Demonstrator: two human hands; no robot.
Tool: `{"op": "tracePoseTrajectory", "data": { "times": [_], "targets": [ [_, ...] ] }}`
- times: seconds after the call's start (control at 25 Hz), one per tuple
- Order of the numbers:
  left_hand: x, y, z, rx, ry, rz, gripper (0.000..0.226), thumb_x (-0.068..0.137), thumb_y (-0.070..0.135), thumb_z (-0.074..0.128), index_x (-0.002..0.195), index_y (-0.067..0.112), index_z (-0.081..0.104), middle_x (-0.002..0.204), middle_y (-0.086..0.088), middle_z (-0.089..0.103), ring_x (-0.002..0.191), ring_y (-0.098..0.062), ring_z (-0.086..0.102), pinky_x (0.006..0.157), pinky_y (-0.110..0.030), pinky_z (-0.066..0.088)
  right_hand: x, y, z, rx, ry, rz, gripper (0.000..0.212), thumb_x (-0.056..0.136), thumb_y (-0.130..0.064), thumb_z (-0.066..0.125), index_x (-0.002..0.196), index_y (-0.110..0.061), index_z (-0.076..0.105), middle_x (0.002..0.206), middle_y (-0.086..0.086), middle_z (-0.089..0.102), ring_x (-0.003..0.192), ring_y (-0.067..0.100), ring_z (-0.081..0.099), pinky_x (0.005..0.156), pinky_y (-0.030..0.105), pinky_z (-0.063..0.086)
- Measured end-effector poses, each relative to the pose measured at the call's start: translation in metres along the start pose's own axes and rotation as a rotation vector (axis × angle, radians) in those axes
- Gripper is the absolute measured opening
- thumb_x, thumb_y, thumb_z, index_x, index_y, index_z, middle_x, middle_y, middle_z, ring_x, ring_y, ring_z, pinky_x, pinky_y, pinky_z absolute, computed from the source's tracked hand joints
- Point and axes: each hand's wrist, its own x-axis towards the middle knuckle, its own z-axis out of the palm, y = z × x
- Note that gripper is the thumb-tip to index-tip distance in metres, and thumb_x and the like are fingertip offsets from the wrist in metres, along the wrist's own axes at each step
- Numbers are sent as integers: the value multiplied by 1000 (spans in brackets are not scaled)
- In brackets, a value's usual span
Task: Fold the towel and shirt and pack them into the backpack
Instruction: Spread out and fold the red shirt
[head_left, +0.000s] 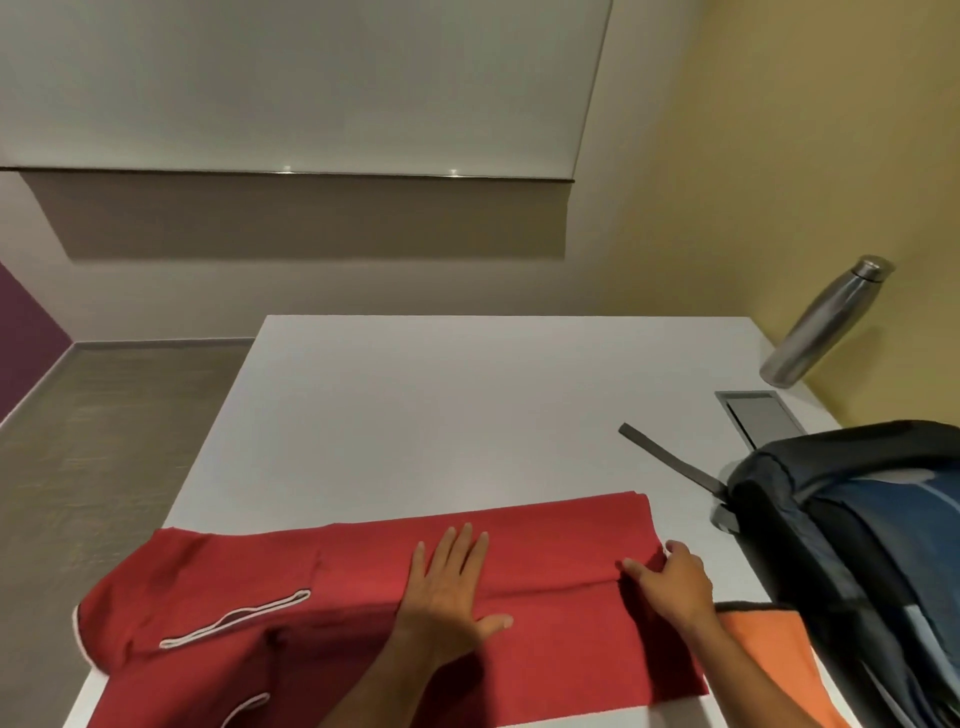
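Red shirt spread on white surface, mid-fold. Left hand flat, fingers straight, pinning cloth; right hand pinches hem to fold over. Orange towel waits beside backpack (handy for packing).

Left hand flat, palm down, fingers straight and slightly spread, pointing away from the body, thumb out to the right. Left forearm running up from the bottom edge, mid-frame. Right hand set to the right, apart from the left, fingers curled and pinching red fabric at the fingertips. Right forearm entering from the lower right corner.
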Motion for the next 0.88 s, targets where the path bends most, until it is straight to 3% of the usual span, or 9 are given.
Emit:
{"op": "tracePoseTrajectory", "data": {
  "times": [0.08,0.24,0.32,0.56,0.72,0.88],
  "targets": [
    [2,6,6,25,-35,-43,106,59,86,51,141,19,53,146,-9,51,131,-29,52,104,-60,38,7,6,-2,-9,3,58,79,75,-49,78,131,-2,48,127,20,58,116,39,57,98,45,46],
    [-2,9,12,88,-90,-94,98,68,87,42,144,25,49,142,-14,54,128,-35,55,95,-67,43,18,9,1,6,-49,131,55,70,-51,80,95,-8,58,97,11,69,87,30,65,84,41,53],
    [-3,9,15,105,-103,-122,93,70,85,42,143,27,49,141,-14,55,126,-37,56,93,-69,43,23,12,5,-4,-77,156,52,63,-50,83,89,-10,62,91,9,70,79,27,66,79,40,56],
    [-2,9,21,157,-96,-152,87,70,84,38,136,30,56,139,-14,57,123,-38,58,89,-71,44,17,5,5,77,-110,177,46,66,-26,85,100,-6,61,90,11,70,77,29,66,71,33,53],
    [-1,8,24,179,-99,-168,87,69,84,37,135,30,58,138,-14,57,122,-38,59,88,-71,44,15,1,6,21,-124,132,29,73,-21,77,95,-7,65,84,9,68,76,27,64,68,32,50],
    [0,7,28,185,-110,-162,88,68,84,36,135,30,58,138,-14,58,121,-39,60,87,-71,44,10,-3,0,21,-138,105,34,72,-20,76,102,-9,64,89,8,68,80,28,64,73,34,52]
  ]
}}
